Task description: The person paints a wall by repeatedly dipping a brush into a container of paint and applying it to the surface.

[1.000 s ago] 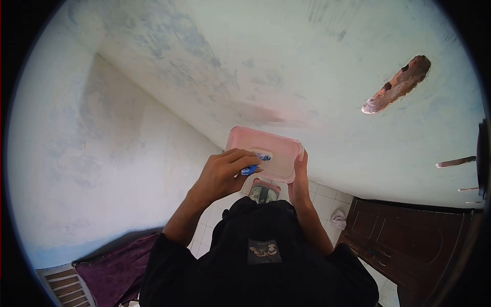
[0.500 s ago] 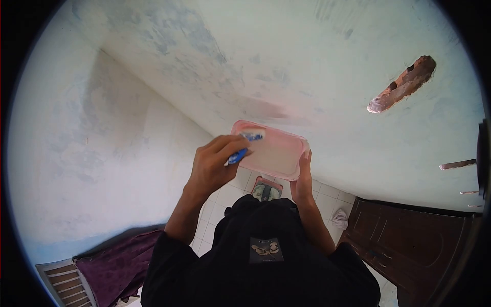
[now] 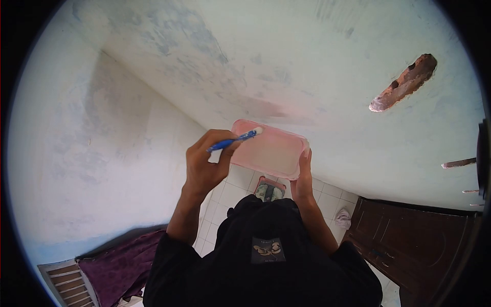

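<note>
My left hand [image 3: 207, 158] is closed round the blue handle of a paintbrush [image 3: 225, 144]. The brush's whitish bristle end points up and right, over the left part of a shallow pink tray [image 3: 294, 140]. Pale, whitish paint covers the tray's floor. My right hand [image 3: 304, 176] grips the tray at its right end, fingers along the outer side and partly hidden behind it. The tray is held up in front of the wall [image 3: 337, 77], which has grey and pinkish patches.
A chiselled slot [image 3: 404, 84] exposes brick at the upper right. Dark wooden furniture [image 3: 404, 240] stands lower right, beside a crumpled pale cloth [image 3: 342, 218]. At lower left a purple cloth [image 3: 120, 263] lies near a slatted frame [image 3: 69, 284]. White floor tiles [image 3: 238, 176] show below.
My left hand has turned and shifted slightly left and up, so the brush handle now shows more fully. The tray and my right hand stay nearly in place.
</note>
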`<state>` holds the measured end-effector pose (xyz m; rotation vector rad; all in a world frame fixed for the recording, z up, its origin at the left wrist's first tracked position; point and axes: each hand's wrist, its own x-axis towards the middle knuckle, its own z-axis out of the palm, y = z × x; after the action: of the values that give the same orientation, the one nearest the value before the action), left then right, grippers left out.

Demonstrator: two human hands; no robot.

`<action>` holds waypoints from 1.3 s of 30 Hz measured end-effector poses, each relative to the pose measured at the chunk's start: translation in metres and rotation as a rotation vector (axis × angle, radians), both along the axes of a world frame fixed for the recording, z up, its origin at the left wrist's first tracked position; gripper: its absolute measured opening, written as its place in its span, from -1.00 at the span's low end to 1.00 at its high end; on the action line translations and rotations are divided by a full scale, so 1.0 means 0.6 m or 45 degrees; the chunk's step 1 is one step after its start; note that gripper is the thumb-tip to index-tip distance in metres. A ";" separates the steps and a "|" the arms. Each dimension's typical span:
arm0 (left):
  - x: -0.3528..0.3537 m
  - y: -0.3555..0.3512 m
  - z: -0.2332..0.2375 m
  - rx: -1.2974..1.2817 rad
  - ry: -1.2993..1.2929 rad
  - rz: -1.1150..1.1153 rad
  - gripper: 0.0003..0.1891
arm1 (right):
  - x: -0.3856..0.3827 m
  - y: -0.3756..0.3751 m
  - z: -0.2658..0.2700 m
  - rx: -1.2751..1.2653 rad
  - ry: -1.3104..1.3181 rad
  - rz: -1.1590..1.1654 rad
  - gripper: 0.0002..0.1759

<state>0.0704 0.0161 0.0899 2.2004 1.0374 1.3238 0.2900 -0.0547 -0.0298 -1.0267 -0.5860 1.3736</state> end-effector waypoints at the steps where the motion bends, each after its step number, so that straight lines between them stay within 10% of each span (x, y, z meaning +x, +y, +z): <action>1: -0.006 0.002 0.003 -0.074 -0.031 0.028 -0.86 | -0.002 0.000 0.005 -0.007 -0.009 0.000 -0.19; 13: -0.060 0.029 0.006 -0.700 -0.452 0.042 -0.87 | -0.010 0.005 0.022 -0.078 0.067 0.007 -0.26; 17: -0.071 0.024 0.019 -0.402 0.044 -0.270 -0.78 | -0.010 0.018 0.028 -0.134 0.101 0.034 -0.21; 28: -0.069 0.045 0.105 -0.101 0.100 -0.307 -0.76 | -0.026 0.046 0.073 -0.019 0.018 -0.052 -0.42; 39: -0.050 0.134 0.421 0.580 0.242 -0.282 -0.82 | -0.025 0.035 0.049 -0.011 0.025 0.002 -0.39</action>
<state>0.0405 0.0965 0.3428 2.7263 0.5614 1.3709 0.2753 -0.0335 -0.0002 -1.0189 -0.5669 1.3872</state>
